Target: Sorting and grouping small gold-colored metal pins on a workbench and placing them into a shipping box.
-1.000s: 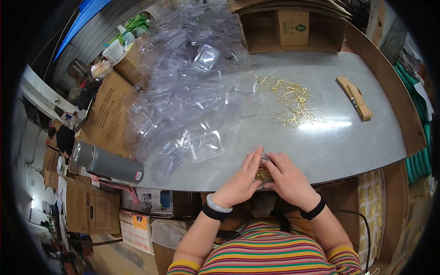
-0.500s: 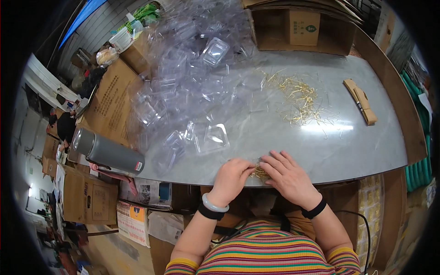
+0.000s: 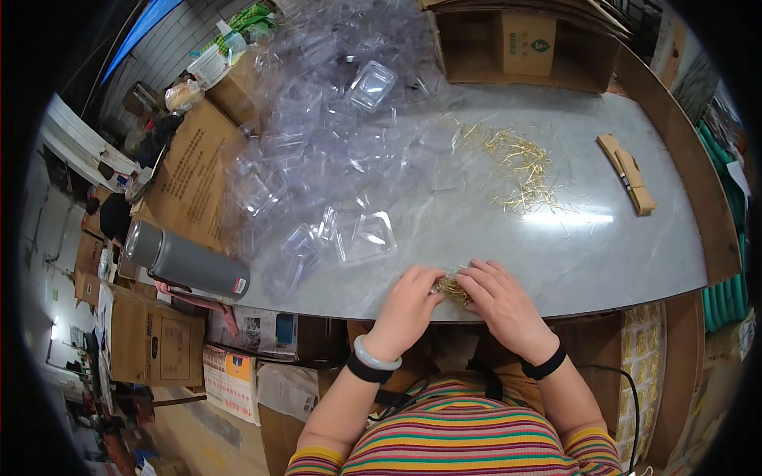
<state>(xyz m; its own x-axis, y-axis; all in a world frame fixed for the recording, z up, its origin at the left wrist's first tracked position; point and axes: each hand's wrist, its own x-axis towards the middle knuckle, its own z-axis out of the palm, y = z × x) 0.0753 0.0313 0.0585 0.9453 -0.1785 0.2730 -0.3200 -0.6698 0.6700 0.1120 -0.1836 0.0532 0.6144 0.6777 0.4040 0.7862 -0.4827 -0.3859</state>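
Note:
At the table's near edge, a small bundle of thin gold wire pieces point(image 3: 453, 290) lies between my two hands. My left hand point(image 3: 407, 308) is closed on the bundle's left side, thumb and fingertips pressed together. From the right, my right hand point(image 3: 508, 311) curls over the same bundle, its fingers side by side and its thumb underneath. The palms partly hide the wires. Farther up the table is a loose, tangled heap of similar gold wires point(image 3: 520, 168).
A large pile of clear plastic clamshell packs point(image 3: 317, 143) covers the left side of the grey table point(image 3: 635, 262). A grey bottle point(image 3: 194, 263) lies beside it. A folded brown cardboard piece point(image 3: 627, 174) is at right; an open cardboard box point(image 3: 468, 63) stands at the back.
My left hand has shifted slightly right and up, its fingers reaching farther over the bundle. More of the gold wires show between the hands. The right hand has hardly moved.

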